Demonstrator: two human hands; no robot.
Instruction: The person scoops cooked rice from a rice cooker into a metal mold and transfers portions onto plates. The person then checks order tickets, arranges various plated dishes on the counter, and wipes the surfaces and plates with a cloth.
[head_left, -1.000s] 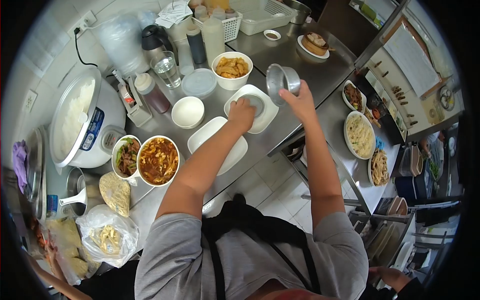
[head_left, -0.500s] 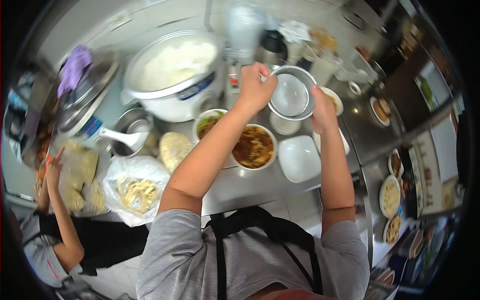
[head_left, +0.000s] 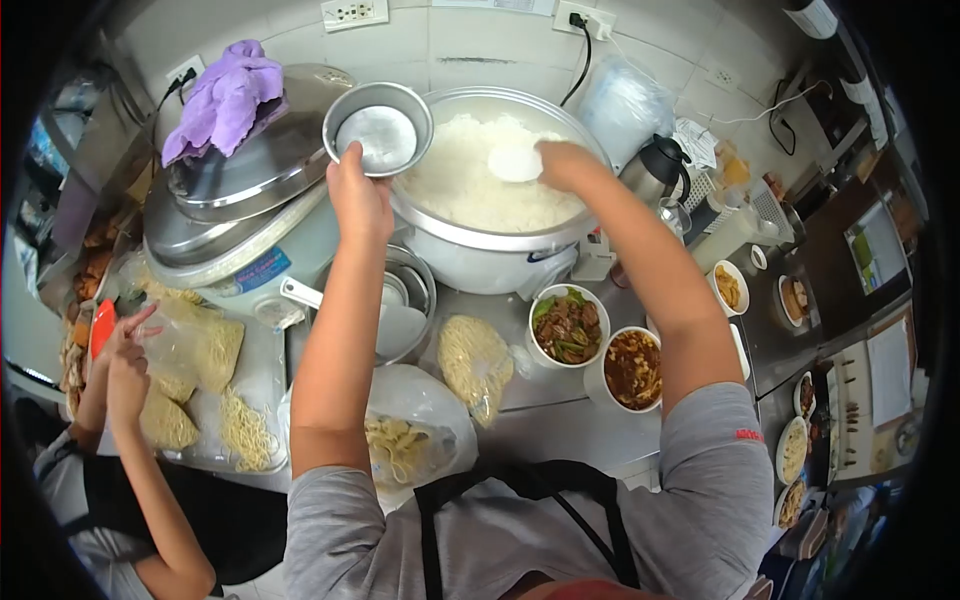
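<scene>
My left hand (head_left: 358, 195) is closed on the rim of a round metal bowl (head_left: 420, 125), tilted so that its inside shows. It is held over the left edge of a large white rice cooker (head_left: 480, 262). Cooked rice (head_left: 470, 190) fills much of the cooker. Above the rice, my right hand (head_left: 568, 166) grips what looks like a white rice paddle (head_left: 514, 163); only its oval end shows and its handle is hidden in my fingers. Below my left forearm, a metal pot (head_left: 425, 285) holds another white paddle (head_left: 300, 292).
Beef with greens (head_left: 567, 325) and a brown soup (head_left: 633, 368) stand in bowls to the right. Bagged noodles (head_left: 475, 365) lie in front. A second cooker (head_left: 225, 290) carries lids and a purple cloth (head_left: 228, 95). At left, a co-worker's hands (head_left: 128, 360) are near noodle bags.
The metal bowl has moved left, from both my hands into my left hand alone. My right hand has reached over the rice and now holds a white paddle. The view has shifted left.
</scene>
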